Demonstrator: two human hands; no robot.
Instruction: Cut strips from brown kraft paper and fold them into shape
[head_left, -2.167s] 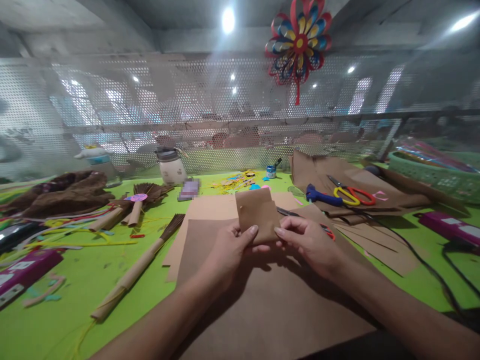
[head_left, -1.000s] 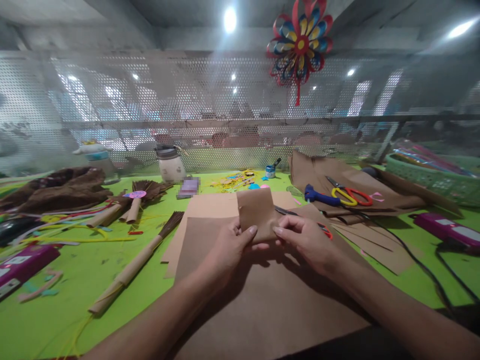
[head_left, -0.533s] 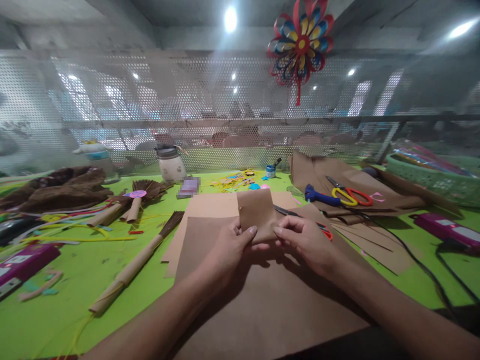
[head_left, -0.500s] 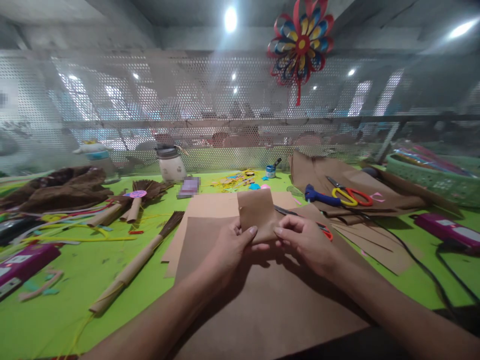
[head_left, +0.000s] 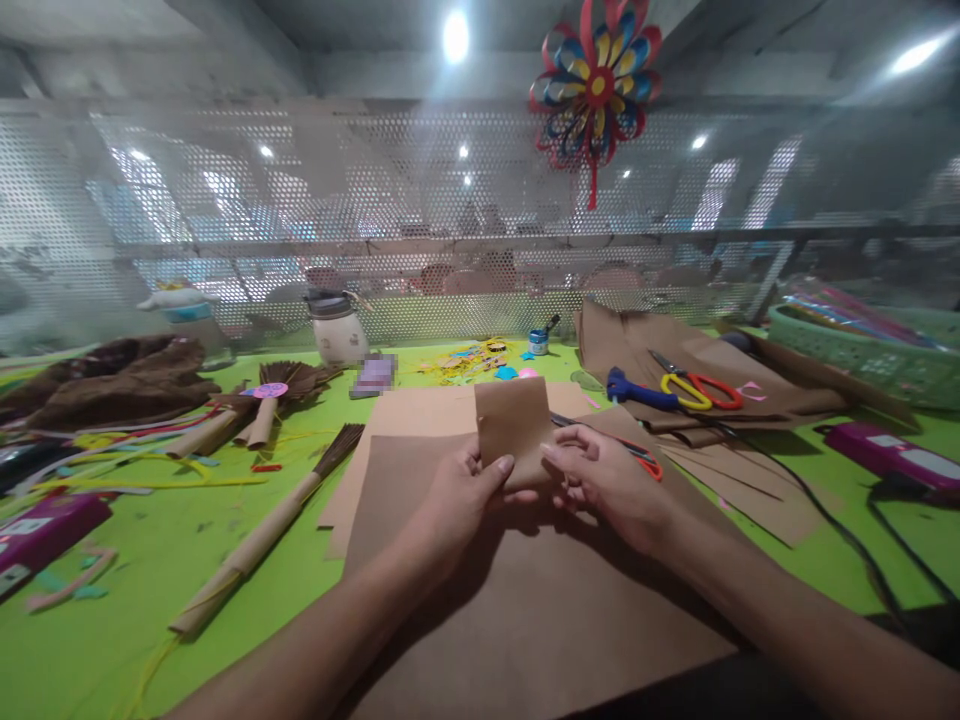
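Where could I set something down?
Left: green table between purple box and long paper tube, right of the scraps. Front: large brown sheet below left hand and right hand. Crowded: right back, where scissors lie on brown paper beside a blue tool.

Between the forearms, a passage lies open over the brown sheet toward the worktop's near edge. On the left, bare green separates the paper roll from the purple box. Scissors lie just beyond the right hand; a cord crosses the right side; a perforated panel bounds the far edge.
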